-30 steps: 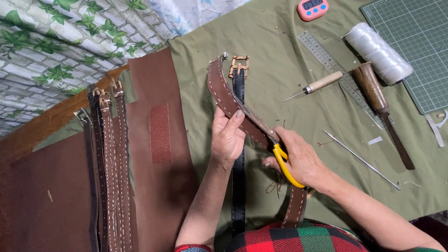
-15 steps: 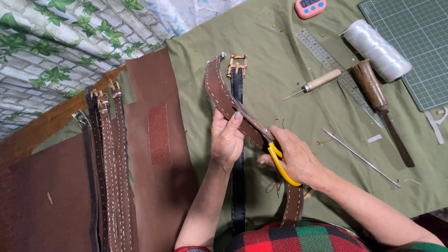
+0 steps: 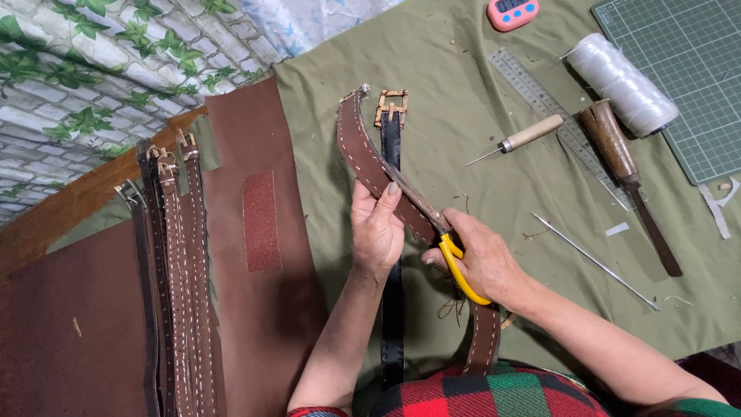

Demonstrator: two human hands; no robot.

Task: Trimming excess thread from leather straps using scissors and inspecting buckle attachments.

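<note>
At centre frame, our left hand (image 3: 376, 229) grips the brown stitched belt (image 3: 369, 161) while our right hand (image 3: 482, 259) clamps yellow-handled scissors (image 3: 455, 259) against its edge; a slip here could, we judge, cut the white stitching.

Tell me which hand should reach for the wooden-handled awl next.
Right. The awl lies up and to the right, on the right hand's side, though that hand holds the yellow-handled scissors. The left hand grips the brown belt.

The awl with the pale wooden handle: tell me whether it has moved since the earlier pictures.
No. The awl lies in the same spot beside the clear ruler.
</note>
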